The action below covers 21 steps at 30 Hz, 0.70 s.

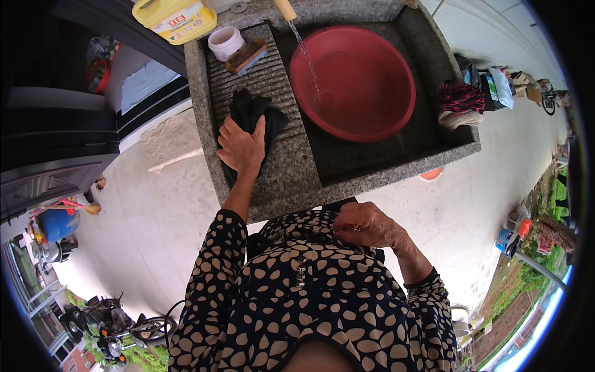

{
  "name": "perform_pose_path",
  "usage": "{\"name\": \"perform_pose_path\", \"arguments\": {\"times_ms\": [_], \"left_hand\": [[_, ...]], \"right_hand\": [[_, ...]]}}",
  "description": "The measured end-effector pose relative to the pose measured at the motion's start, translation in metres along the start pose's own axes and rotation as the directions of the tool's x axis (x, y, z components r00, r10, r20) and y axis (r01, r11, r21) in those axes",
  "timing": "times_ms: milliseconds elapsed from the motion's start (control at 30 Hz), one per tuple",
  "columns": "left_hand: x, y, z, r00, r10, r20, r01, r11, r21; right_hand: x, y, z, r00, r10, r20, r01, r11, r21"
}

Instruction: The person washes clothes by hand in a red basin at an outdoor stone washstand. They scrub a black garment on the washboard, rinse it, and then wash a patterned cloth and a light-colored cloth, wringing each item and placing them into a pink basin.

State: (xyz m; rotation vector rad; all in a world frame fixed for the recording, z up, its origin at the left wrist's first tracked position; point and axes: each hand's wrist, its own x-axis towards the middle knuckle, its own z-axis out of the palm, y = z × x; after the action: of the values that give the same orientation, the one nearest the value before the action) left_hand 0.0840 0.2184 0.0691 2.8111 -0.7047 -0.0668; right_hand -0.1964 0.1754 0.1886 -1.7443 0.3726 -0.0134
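The left hand (242, 146) is placed palm down over the near part of a black cloth (249, 106). Its fingers are bent and set apart from the thumb, with fabric between them; whether they grip firmly or only press cannot be determined. The right hand (367, 226) is positioned in front of the torso, clear of the sink. Its fingers are folded inward and a ring is visible; whether it encloses an object cannot be seen.

The black cloth is located on the ridged washboard (279, 80), which forms the left section of the stone sink (396, 166). The cloth is bunched and creased, with loose folds projecting beyond the fingertips. The left hand conceals part of it.

Beyond the cloth, on the same ridged surface, a wooden brush (245, 56) lies tilted, bristles toward the cloth. A white tub (226, 43) stands just behind the brush. A yellow jug (176, 20) is located at the far left corner.

In the right section, a red basin (353, 87) receives a water stream (304, 53) from the tap (285, 8). A red-and-black textile (458, 97) hangs over the right rim.
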Motion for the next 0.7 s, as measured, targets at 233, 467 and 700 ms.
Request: {"name": "perform_pose_path", "arguments": {"times_ms": [233, 467, 700], "left_hand": [[-0.003, -0.003, 0.003, 0.999, 0.017, -0.046, -0.017, 1.0, 0.018], [-0.002, 0.005, -0.006, 1.0, -0.011, 0.013, 0.011, 1.0, 0.002], [-0.001, 0.006, -0.008, 0.998, -0.035, 0.045, 0.035, 0.999, -0.008]], "right_hand": [[-0.001, 0.009, 0.002, 0.968, 0.062, 0.242, -0.074, 0.996, 0.042], [0.025, -0.005, 0.004, 0.886, 0.187, 0.424, 0.033, 0.887, -0.46], [0.03, 0.007, -0.001, 0.899, -0.168, 0.404, 0.323, 0.877, -0.355]]}}
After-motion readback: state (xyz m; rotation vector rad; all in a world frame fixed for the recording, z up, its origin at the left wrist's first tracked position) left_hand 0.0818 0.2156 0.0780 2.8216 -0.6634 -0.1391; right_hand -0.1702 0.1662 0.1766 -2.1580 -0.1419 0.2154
